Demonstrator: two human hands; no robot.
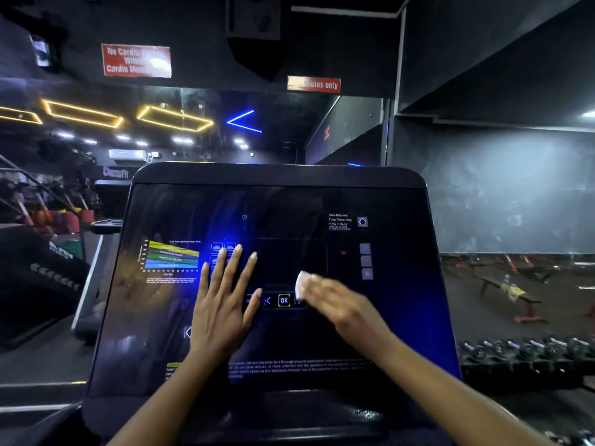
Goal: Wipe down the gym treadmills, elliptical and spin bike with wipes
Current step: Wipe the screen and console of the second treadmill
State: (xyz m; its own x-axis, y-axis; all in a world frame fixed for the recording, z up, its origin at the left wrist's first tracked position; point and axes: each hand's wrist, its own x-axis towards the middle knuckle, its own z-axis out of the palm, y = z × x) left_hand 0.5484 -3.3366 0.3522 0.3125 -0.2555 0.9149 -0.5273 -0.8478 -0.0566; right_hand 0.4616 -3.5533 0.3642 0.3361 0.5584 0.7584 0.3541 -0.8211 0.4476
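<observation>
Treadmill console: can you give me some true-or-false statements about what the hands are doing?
1. The left hand lies flat, fingers straight, on the treadmill console. True.
2. The right hand holds a blue sponge. False: it holds a white wipe.
3. The OK button shows between the two hands. True.
4. The wipe covers the coloured chart. False: the chart is left of the left hand; the wipe is beside the OK button.

There was one treadmill console [289, 214], and on it one lit OK button [283, 300]. Two grips were counted, a left grip [222, 304] and a right grip [338, 304], with one wipe [301, 283]. Overhead were two red signs [136, 60] [314, 84], three yellow light frames [19, 114] [83, 113] [175, 119] and one blue chevron light [244, 121]. One air conditioner [127, 154] sat on the far wall.
</observation>
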